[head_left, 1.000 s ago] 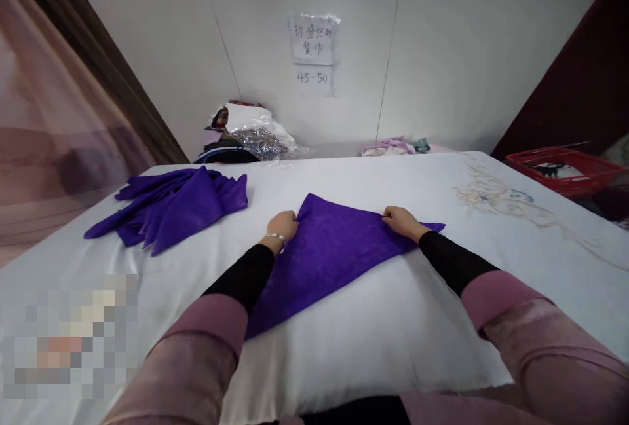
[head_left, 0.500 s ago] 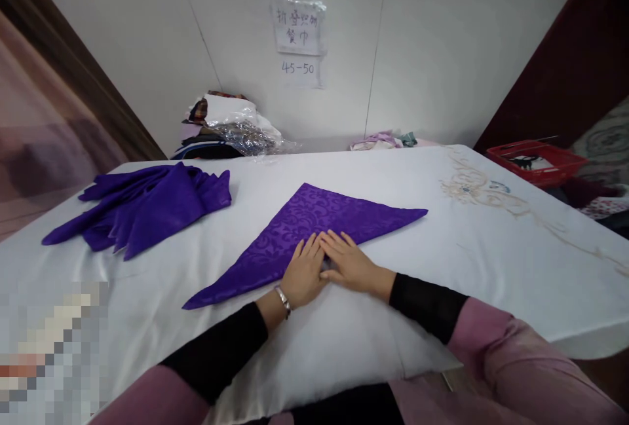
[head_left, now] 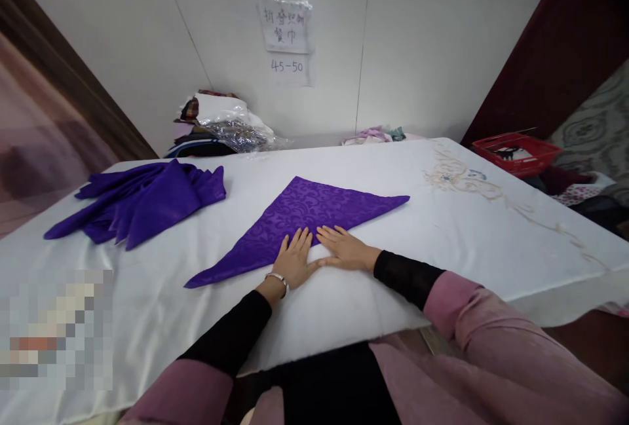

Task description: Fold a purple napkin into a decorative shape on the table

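A purple patterned cloth napkin (head_left: 304, 205) lies folded into a triangle on the white tablecloth (head_left: 354, 307), its long edge toward me and one corner pointing away. My left hand (head_left: 293, 260) rests flat with fingers spread, fingertips on the napkin near the middle of that long edge; a bracelet (head_left: 278, 279) is on its wrist. Beside it, my right hand (head_left: 346, 249) lies open too, fingers stretched over the same edge. The thumbs almost meet on the white cloth just below the napkin.
To the left sits a loose heap of purple cloths (head_left: 147, 199). Along the wall are a plastic-wrapped fabric pile (head_left: 216, 120) and small pastel cloths (head_left: 371, 135). A red basket (head_left: 521, 156) stands past the right edge. A handwritten sign (head_left: 287, 25) hangs on the wall.
My hands have moved slightly apart along the napkin's long edge. The whole view has shifted a little; the napkin stays folded as a triangle.
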A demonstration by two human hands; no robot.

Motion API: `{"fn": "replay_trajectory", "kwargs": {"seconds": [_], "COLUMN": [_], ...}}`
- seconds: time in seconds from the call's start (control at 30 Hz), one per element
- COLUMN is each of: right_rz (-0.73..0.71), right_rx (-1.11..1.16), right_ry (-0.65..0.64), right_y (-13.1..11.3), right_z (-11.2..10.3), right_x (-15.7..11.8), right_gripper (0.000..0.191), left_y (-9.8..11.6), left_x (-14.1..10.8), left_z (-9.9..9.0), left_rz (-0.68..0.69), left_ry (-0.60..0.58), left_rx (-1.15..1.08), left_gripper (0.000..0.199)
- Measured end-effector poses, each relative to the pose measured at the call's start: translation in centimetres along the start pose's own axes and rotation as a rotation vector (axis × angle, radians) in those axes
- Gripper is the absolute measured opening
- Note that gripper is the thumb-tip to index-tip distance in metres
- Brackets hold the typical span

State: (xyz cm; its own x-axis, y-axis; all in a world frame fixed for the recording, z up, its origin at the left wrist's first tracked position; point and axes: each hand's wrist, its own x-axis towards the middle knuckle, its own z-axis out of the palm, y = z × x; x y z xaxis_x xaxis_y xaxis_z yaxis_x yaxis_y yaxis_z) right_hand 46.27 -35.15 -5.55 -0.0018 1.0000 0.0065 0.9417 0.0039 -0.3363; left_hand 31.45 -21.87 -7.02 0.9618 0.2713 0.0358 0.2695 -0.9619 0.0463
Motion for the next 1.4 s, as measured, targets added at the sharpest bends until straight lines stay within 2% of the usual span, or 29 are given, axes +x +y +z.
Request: {"fn": "replay_trajectory", "kwargs": {"seconds": [0.1, 0.3, 0.63, 0.73, 0.87, 0.93, 1.0, 1.1, 1.17, 1.27, 1.4], "right_rz": [0.027, 0.119, 0.421, 0.494, 0.609, 0.621, 0.497, 0.230, 0.163, 0.196, 0.309], "right_rx": [-0.026, -0.033, -0.133, -0.055, 0.173, 0.154, 0.094, 0.134, 0.210, 0.298, 0.299], "right_ry": [0.022, 0.078, 0.223, 0.361, 0.775, 0.943, 0.963, 0.805, 0.699, 0.548, 0.427], "right_y": [1.5, 5.5, 13.2, 15.1, 16.2, 15.5, 13.8, 9.8, 6.8, 3.2, 1.1], "right_z": [-0.5, -1.4, -3.5, -3.9, -4.2, -4.5, -4.8, -4.8, -4.2, -2.6, -0.5], "right_x": [-1.7, -4.9, -11.0, -12.5, -13.7, -13.6, -12.6, -9.3, -6.3, -1.7, 2.1], "right_gripper": [0.080, 0.075, 0.064, 0.053, 0.041, 0.036, 0.029, 0.020, 0.016, 0.017, 0.015], "left_y": [0.1, 0.1, -0.5, -0.7, -0.8, -0.9, -0.9, -0.9, -0.8, -0.6, -0.1], "left_x": [0.2, 0.2, 0.2, 0.2, 0.3, 0.3, 0.2, -0.1, -0.3, -0.1, 1.0], "left_z": [-0.1, -0.7, 0.1, 0.4, 0.6, 0.8, 0.8, 0.5, 0.1, -0.4, -0.3], "left_rz": [-0.020, -0.041, -0.012, 0.000, 0.010, 0.014, 0.024, 0.036, 0.034, -0.029, -0.234], "left_ry": [-0.036, -0.063, -0.012, 0.010, 0.020, 0.024, 0.032, 0.016, -0.006, -0.006, 0.163], "left_rx": [-0.020, -0.036, 0.002, 0.015, 0.025, 0.020, 0.004, -0.035, -0.079, -0.204, -0.439], "left_gripper": [0.083, 0.082, 0.080, 0.079, 0.080, 0.080, 0.078, 0.077, 0.076, 0.065, 0.036]}}
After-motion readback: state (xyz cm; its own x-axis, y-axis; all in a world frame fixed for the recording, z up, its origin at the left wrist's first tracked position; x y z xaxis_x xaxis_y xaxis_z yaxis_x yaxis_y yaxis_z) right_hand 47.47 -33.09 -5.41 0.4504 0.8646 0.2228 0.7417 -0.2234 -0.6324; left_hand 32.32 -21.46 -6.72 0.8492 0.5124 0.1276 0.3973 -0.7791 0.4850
